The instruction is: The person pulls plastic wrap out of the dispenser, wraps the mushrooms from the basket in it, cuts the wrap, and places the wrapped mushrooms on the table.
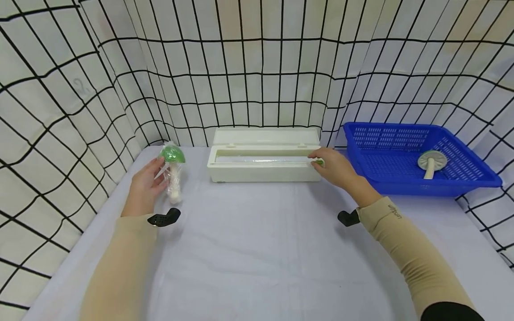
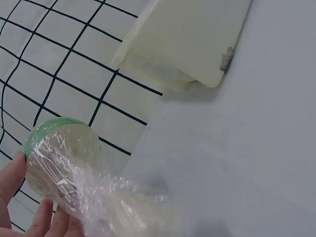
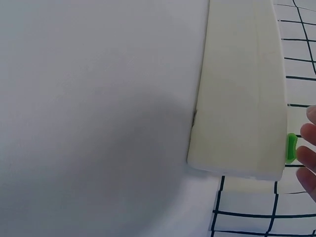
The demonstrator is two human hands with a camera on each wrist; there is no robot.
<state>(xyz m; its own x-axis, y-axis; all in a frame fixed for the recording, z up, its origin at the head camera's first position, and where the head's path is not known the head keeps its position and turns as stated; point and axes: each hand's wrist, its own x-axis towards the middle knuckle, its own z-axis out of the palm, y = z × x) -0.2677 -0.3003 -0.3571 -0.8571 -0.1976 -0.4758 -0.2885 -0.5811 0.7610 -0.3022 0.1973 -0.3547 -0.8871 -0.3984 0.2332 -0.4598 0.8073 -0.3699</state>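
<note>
Basket holds mushroom, box a roll; left hand grips wrapped mushroom, right hand touches box, grip unclear.

I count two mushrooms, one blue basket, one white box, one clear roll, one small green piece, two black wrist pieces, one table and my two hands.

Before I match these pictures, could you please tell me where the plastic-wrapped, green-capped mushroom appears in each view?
Head: the wrapped mushroom is left of centre, about mid-height, at the left hand.
Left wrist: lower left, cap nearer the left edge, wrapped stem reaching toward the bottom.
Right wrist: not in the picture.
Shared landmark: the white box, central in the head view, at the top in the left wrist view, right of centre in the right wrist view.
</note>
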